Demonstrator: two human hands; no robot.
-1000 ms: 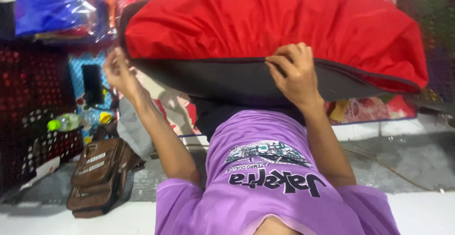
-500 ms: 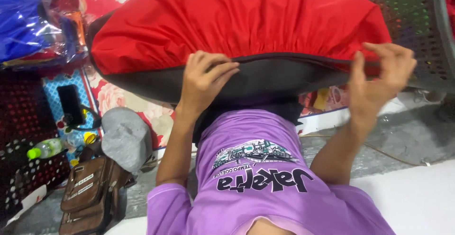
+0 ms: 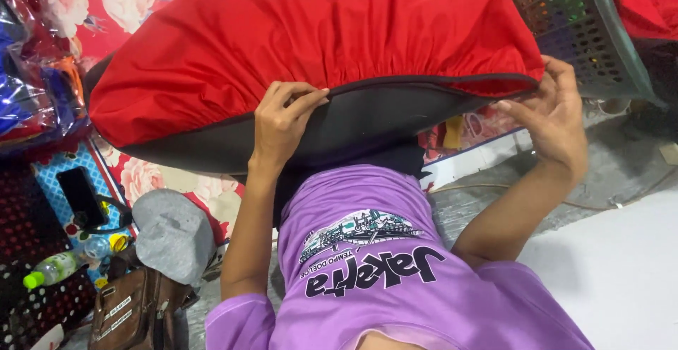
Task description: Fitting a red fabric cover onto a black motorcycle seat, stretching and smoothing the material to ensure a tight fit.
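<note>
**Two hands on one big red cushion**

A person in a purple shirt holds up a big red cushion in front of their chest. It has a red top and a dark underside, with a dark seam running along the near edge.

The left hand is curled over the near edge, close to the middle. Its fingers fold down onto the dark side and pinch the seam. The right hand is at the far right corner of the cushion. Its fingers are bent and touch the corner, but I cannot tell how tight the hold is.

What could go wrong? The cushion is wide and floppy, and the hands hold only the middle and the right corner. I think the left end could sag and drop onto the things below it. If the right fingers only touch and do not grip, that corner could slip out. The red cloth looks bunched near the seam, so a hard pull might tug it crooked.

Now the count:
- One red cushion, up in the air.
- Two hands, both on it.
- One green basket with holes, behind the right hand.
- One grey cap on the floor at the left.
- One brown bag just below the cap.
- One plastic bottle with a green lid, lying beside the bag.
- One black phone on a blue patterned box.
- One flowery red mat under the cushion.
</note>
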